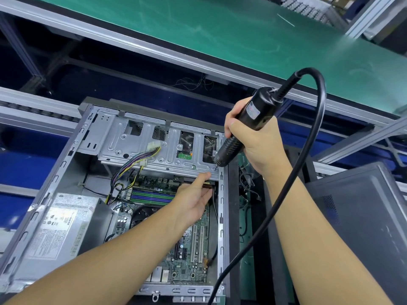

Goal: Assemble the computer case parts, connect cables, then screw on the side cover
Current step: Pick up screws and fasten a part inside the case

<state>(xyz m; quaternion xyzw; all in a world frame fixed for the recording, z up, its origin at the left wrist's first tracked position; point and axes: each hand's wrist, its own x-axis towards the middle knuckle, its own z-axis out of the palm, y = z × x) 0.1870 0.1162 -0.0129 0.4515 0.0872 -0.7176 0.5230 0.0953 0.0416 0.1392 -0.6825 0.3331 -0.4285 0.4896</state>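
One open grey sheet-metal computer case (66,172) was laid on its side on a dark work surface, with its open side turned up. Behind it, grey aluminium frame rails (154,49) and one long green conveyor belt (220,29) were seen running across the far side.

Inside the case, one silver drive cage (132,146) was set at the far end, one silver boxed power supply (61,227) at the near left, and one green motherboard (189,256) at the near right, with two white slots (197,243) on it. One bundle of coloured wires (123,170) with two white connectors was draped over the cage. One dark grey side cover (363,216) was placed to the right of the case, apart from it.

Two bare hands were seen. One black electric screwdriver (253,119) with a black cord (317,139) was gripped by the right hand (257,146), all fingers being curled round its body; its tip was set on a screw (215,168) at the near right corner of the cage.

The left hand (193,201) was reached into the case just beside that corner. Its thumb was laid against the cage's near edge and its fingers were held close together beneath; whether anything was pinched could not be told.
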